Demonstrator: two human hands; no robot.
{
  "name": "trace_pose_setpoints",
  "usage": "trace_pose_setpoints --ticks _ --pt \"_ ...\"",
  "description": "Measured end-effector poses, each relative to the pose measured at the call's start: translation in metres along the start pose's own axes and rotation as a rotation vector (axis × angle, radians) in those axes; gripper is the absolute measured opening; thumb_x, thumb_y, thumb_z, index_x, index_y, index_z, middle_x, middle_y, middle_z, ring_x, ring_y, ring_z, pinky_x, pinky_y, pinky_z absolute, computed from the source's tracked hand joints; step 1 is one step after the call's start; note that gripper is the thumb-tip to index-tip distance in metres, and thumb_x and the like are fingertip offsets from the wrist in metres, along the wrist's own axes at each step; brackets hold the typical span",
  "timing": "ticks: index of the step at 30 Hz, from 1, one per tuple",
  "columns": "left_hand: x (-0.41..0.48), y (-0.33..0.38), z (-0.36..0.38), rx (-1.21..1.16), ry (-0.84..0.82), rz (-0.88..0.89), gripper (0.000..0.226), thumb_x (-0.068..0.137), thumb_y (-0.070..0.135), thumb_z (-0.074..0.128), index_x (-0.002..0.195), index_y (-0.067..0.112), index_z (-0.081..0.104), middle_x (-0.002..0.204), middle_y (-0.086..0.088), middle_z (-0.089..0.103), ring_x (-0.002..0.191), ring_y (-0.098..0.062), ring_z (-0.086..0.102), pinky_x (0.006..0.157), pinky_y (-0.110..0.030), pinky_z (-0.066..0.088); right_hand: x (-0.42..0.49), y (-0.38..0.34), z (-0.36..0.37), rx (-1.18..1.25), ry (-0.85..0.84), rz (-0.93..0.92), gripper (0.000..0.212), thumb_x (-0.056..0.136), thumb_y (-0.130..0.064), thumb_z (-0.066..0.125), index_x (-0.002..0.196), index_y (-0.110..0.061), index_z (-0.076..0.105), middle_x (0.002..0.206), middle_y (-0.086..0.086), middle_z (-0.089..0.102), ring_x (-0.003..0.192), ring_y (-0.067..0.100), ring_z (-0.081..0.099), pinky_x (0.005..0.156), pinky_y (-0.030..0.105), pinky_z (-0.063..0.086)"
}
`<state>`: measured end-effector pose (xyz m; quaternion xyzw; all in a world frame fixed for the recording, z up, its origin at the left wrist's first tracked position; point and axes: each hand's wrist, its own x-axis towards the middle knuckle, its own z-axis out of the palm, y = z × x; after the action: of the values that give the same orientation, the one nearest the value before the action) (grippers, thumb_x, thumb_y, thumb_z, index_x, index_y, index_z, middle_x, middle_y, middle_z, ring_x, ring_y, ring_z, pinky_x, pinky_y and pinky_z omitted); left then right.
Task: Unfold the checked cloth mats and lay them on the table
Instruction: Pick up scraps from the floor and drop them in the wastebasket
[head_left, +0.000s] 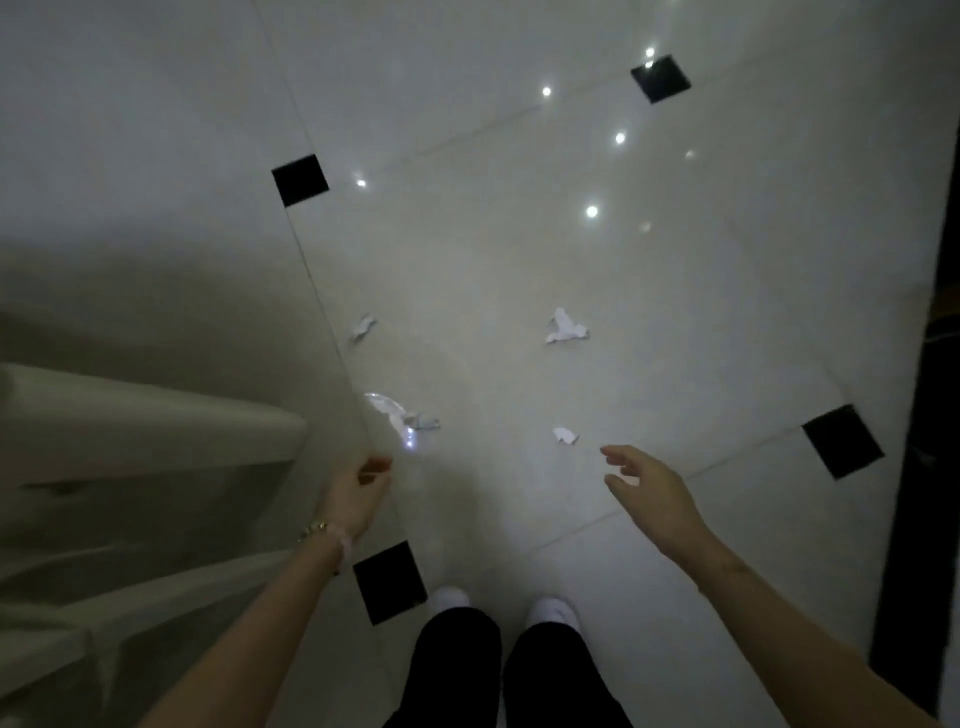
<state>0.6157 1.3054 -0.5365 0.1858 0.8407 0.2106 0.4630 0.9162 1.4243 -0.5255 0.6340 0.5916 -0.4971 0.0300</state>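
Observation:
No checked cloth mat shows in the head view. My left hand (358, 491) is curled around the near edge of a clear glass pane (311, 270) that runs from the top of the frame down to my wrist. A bracelet sits on that wrist. My right hand (649, 491) hovers open over the floor with its fingers spread and nothing in it. Below are my two legs in dark trousers and my white-clad feet (553, 608).
The glossy pale tiled floor (675, 312) has small black square insets (300, 179) and reflects ceiling lights. Several torn white paper scraps (563, 327) lie on it. Pale blurred furniture (130, 431) shows through the glass at the left. A dark edge (930, 467) borders the right.

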Motion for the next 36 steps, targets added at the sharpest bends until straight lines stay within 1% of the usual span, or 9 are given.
trace_pose_setpoints --ticks 4,7,11,13,18,21,29,32,36 --pt "0.098 -0.037 0.039 0.222 0.048 0.207 0.035 0.081 0.002 0.062 0.116 0.001 0.061 0.117 -0.014 0.059 0.108 -0.025 0.054 0.094 -0.031 0.040 0.090 0.050 0.058 -0.083 0.061 -0.056 0.048 0.086 -0.013 0.065 0.131 -0.012 0.052 0.132 0.006 0.055 0.120 0.022 0.051 0.097 0.023 0.035" --pt "0.150 -0.054 0.059 0.442 0.043 0.372 0.059 0.071 0.031 0.058 0.121 0.000 0.059 0.125 -0.021 0.056 0.118 -0.035 0.051 0.101 -0.035 0.037 0.139 0.078 0.090 -0.120 0.077 -0.097 0.052 0.082 -0.015 0.069 0.131 -0.011 0.052 0.132 0.007 0.053 0.121 0.023 0.049 0.099 0.025 0.035" --pt "0.185 -0.071 0.082 0.643 0.059 0.437 0.077 0.066 0.055 0.048 0.133 0.018 0.051 0.141 -0.018 0.041 0.126 -0.039 0.043 0.102 -0.044 0.038 0.171 0.102 0.115 -0.243 0.169 -0.201 0.046 0.084 -0.018 0.067 0.128 -0.016 0.056 0.128 0.006 0.051 0.116 0.024 0.047 0.092 0.029 0.042" --pt "0.190 -0.075 0.090 0.713 0.109 0.437 0.072 0.066 0.060 0.037 0.125 0.026 0.058 0.138 -0.012 0.044 0.121 -0.038 0.043 0.096 -0.044 0.041 0.178 0.107 0.121 -0.315 0.247 -0.270 0.033 0.084 -0.015 0.066 0.117 -0.015 0.064 0.118 0.008 0.055 0.106 0.025 0.051 0.081 0.027 0.043" --pt "0.188 -0.075 0.098 0.469 0.162 0.415 0.014 0.085 0.014 0.062 0.085 0.002 0.068 0.094 -0.017 0.056 0.092 -0.035 0.055 0.076 -0.037 0.044 0.177 0.101 0.120 -0.177 0.254 -0.223 0.009 0.085 -0.007 0.064 0.092 -0.006 0.070 0.096 0.006 0.061 0.084 0.016 0.057 0.070 0.011 0.037" --pt "0.151 -0.056 0.081 0.350 0.130 0.381 0.008 0.084 0.006 0.062 0.082 -0.001 0.066 0.088 -0.018 0.060 0.084 -0.028 0.055 0.067 -0.030 0.035 0.141 0.082 0.096 -0.101 0.231 -0.107 0.009 0.085 -0.009 0.064 0.091 -0.008 0.070 0.090 0.000 0.057 0.081 0.011 0.053 0.063 0.006 0.033" --pt "-0.033 0.060 -0.026 -0.171 0.024 0.169 0.026 0.083 -0.008 0.057 0.079 0.017 0.058 0.073 -0.009 0.057 0.069 -0.020 0.052 0.062 -0.026 0.048 -0.037 -0.038 -0.037 0.135 0.225 0.031 0.013 0.080 -0.008 0.069 0.092 -0.011 0.072 0.088 0.005 0.066 0.081 0.022 0.062 0.081 0.032 0.050" --pt "-0.123 0.123 -0.075 -0.266 0.035 0.170 0.008 0.085 0.002 0.063 0.080 0.008 0.059 0.066 -0.008 0.055 0.064 -0.019 0.050 0.062 -0.026 0.047 -0.121 -0.107 -0.092 0.209 0.230 0.003 0.008 0.079 -0.010 0.070 0.084 -0.016 0.070 0.087 0.005 0.067 0.077 0.022 0.062 0.080 0.031 0.049" --pt "-0.234 0.180 -0.135 -0.353 -0.005 0.197 0.007 0.086 0.011 0.064 0.082 0.006 0.062 0.061 -0.005 0.056 0.060 -0.016 0.049 0.062 -0.028 0.045 -0.233 -0.186 -0.153 0.377 0.244 -0.029 0.009 0.082 -0.011 0.069 0.091 -0.012 0.071 0.079 -0.005 0.066 0.071 0.017 0.062 0.076 0.031 0.052"
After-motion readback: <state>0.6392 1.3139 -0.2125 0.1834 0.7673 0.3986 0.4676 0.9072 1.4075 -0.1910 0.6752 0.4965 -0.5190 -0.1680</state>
